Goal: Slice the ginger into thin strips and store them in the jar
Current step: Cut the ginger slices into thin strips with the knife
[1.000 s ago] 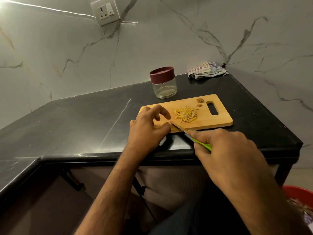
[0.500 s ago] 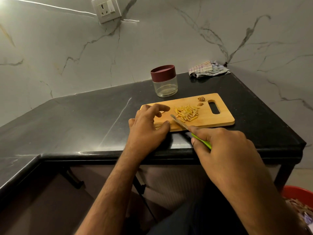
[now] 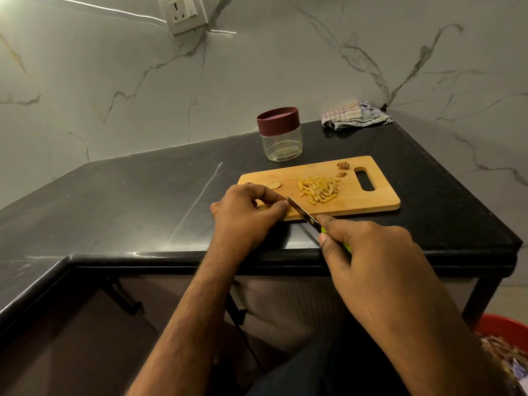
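Nearest, at 5 o'clock, the right hand has its fingers curled round the green handle of a small dark-bladed knife, forefinger laid along the spine; the blade slants up toward 11 o'clock and its tip rests on the near left part of the rectangular pale wooden cutting board. Just left of the tip, the left hand lies on the board's left end with its fingers bent, thumb and forefinger tips pressed together right at the blade; whether a piece of ginger sits between them cannot be told. Just beyond that hand lies a thin round ginger slice. At the board's middle sits a loose heap of thin yellow ginger strips, and toward 1 o'clock, beside the handle slot, two small brown ginger scraps. The board rests on the black polished stone tabletop. Further off at 12 o'clock stands a clear glass jar with a maroon lid, lid on, just behind the board. At the far corner, 1 o'clock, lies a crumpled striped cloth. On the marble wall at 11 o'clock is a white wall socket
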